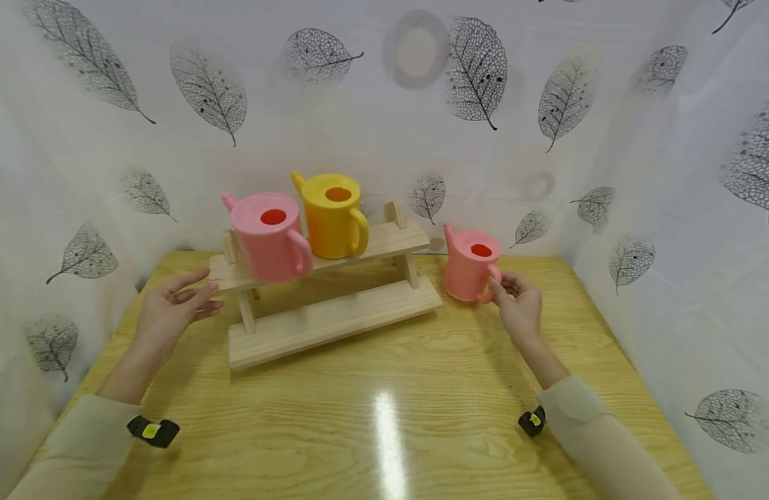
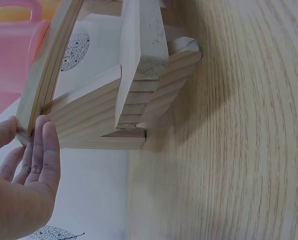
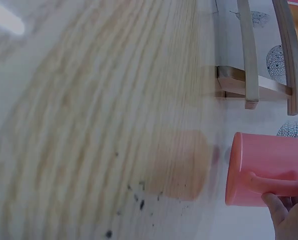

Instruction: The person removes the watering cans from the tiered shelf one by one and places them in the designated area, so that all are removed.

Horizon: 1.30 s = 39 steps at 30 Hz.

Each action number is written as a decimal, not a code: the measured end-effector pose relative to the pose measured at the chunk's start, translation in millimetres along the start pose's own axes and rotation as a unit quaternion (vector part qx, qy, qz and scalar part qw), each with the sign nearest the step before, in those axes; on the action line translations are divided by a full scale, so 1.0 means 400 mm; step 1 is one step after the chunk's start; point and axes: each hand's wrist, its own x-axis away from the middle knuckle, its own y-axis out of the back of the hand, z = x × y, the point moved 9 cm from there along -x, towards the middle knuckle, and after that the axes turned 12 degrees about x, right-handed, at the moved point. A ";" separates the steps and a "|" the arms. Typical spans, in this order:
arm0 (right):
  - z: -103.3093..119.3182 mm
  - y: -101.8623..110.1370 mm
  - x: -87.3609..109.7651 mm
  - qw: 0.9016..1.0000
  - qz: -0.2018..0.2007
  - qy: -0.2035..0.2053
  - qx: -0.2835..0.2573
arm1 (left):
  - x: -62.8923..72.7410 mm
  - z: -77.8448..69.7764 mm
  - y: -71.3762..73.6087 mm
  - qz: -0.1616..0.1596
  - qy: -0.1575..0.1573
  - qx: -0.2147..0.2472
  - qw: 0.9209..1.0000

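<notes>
A two-tier wooden shelf (image 1: pixel 334 323) stands on the table. On its upper board sit a pink watering can (image 1: pixel 268 239) at the left and a yellow watering can (image 1: pixel 332 221) beside it. My left hand (image 1: pixel 172 309) pinches the left end of the upper board (image 2: pixel 48 65), thumb on one face and fingers on the other. Right of the shelf, a second pink watering can (image 1: pixel 468 274) is upright, its spout to the upper left. My right hand (image 1: pixel 518 302) grips this can by its handle (image 3: pixel 276 186). In the right wrist view a gap separates its base from its reflection in the tabletop.
The wooden table (image 1: pixel 309 423) carries a bright strip of glare near its front. White curtain (image 1: pixel 372 125) with dark leaf prints encloses the back and both sides. Small dark specks (image 3: pixel 141 204) mark the tabletop near the right hand.
</notes>
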 end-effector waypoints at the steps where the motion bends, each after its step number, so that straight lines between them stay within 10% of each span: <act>1: -0.003 -0.005 0.001 1.000 -0.002 -0.002 0.001 | 0.000 0.000 0.000 0.000 0.000 -0.001 1.000; 25: -0.048 -0.074 0.006 0.999 0.007 -0.048 0.014 | 0.000 0.004 0.005 -0.014 0.014 -0.021 1.000; 31: 0.054 -0.020 0.017 0.997 -0.062 0.049 -0.018 | -0.002 0.007 0.007 -0.011 0.012 -0.021 1.000; 39: 0.240 -0.116 0.019 0.987 0.049 0.114 -0.103 | -0.003 0.007 0.007 -0.009 0.012 -0.024 1.000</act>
